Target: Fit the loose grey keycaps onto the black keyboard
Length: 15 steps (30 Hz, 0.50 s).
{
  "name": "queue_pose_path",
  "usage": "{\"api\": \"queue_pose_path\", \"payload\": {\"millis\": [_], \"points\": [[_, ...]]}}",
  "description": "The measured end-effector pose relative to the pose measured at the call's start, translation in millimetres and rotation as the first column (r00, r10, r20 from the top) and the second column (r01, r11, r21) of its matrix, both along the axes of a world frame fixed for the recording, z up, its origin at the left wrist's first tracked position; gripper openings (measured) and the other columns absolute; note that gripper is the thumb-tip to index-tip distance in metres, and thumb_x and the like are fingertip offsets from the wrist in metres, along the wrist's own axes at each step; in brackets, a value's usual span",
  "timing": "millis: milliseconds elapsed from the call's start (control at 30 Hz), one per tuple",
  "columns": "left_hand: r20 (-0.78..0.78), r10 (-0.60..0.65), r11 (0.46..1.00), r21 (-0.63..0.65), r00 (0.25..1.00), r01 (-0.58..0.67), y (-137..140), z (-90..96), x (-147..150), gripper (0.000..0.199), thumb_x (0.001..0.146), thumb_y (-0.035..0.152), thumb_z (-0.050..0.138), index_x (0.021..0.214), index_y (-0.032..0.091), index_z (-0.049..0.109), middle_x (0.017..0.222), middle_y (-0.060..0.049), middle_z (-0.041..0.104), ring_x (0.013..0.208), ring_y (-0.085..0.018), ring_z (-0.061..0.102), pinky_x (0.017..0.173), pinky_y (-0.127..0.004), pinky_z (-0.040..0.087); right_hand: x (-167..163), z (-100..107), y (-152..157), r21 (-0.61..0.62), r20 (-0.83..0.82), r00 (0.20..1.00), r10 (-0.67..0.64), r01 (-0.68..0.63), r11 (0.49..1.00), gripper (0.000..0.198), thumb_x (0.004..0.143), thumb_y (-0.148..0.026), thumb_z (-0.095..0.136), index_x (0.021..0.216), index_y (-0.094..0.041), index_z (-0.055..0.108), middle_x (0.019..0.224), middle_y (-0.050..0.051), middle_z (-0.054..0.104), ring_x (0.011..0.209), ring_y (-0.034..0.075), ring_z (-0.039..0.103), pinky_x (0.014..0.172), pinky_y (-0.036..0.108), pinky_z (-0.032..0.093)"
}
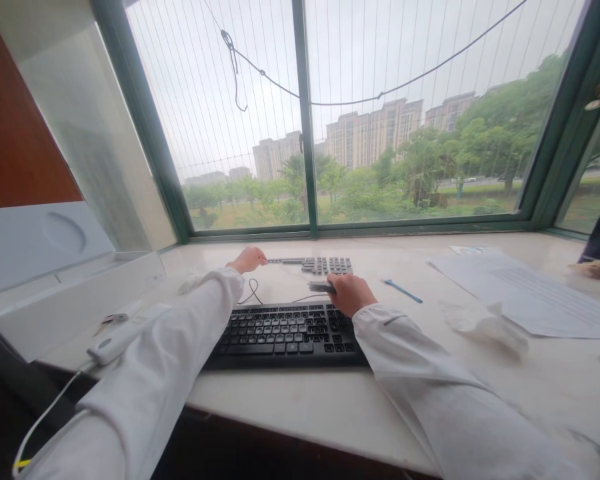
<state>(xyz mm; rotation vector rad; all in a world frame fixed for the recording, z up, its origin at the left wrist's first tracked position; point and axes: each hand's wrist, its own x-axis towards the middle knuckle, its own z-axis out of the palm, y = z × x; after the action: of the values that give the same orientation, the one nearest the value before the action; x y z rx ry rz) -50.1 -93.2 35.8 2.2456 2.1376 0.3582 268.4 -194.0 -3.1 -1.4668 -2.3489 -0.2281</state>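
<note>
We have the keyboard [285, 337] in front of us on the white sill [300, 400], its long front edge toward us. The loose keycaps [327, 265] stand in rows behind the keyboard, nearer the window [310, 120], with the rows reaching farther left in a thin line. A dark cord [253, 293] loops just behind the keyboard's left half.

Our left hand [249, 259] reaches beyond the keyboard's back left corner, its fingertips close together at the left end of the keycap line; we cannot tell whether they grip a cap or only touch it. Our right hand [351, 293] is at the keyboard's back right part, thumb and fingers closed on a dark piece [321, 287] that points left; it is too blurred for us to say what it is. Our white sleeves [180, 353] pass either side of the keyboard.

To the right of the keyboard, beyond our right hand, lies a thin blue stick [403, 291]. Farther right of the keyboard we see a crumpled tissue [485, 323] and, behind it, printed paper [525, 287]. To the left of the keyboard, past our left sleeve, a small bunch of metal keys [113, 320] lies by a white power strip [125, 337].
</note>
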Motion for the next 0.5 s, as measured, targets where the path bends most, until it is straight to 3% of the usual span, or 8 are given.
{"api": "queue_pose_path", "payload": {"millis": [267,500], "points": [[-0.004,0.041,0.998,-0.042,0.999,-0.041,53,-18.0,8,0.018,0.074,0.031,0.067,0.086,0.019,0.074,0.089,-0.004,0.073,0.081,-0.014,0.063,0.065,-0.017,0.042,-3,-3,2,-0.01,0.008,1.0,0.008,-0.008,1.0,0.018,0.086,-0.027,0.047,0.089,-0.02,0.063,0.08,0.009,0.068,0.071,0.021,0.064,0.064,0.028,0.041],[-0.006,0.001,1.0,-0.027,1.0,-0.001,78,-23.2,16,0.019,0.073,0.033,0.068,0.087,0.021,0.073,0.093,-0.003,0.072,0.077,-0.013,0.062,0.063,-0.017,0.041,1,-2,3,0.006,0.003,1.0,-0.008,0.008,1.0,0.018,0.086,-0.028,0.046,0.088,-0.02,0.062,0.08,0.009,0.068,0.072,0.022,0.064,0.063,0.03,0.041]]}}
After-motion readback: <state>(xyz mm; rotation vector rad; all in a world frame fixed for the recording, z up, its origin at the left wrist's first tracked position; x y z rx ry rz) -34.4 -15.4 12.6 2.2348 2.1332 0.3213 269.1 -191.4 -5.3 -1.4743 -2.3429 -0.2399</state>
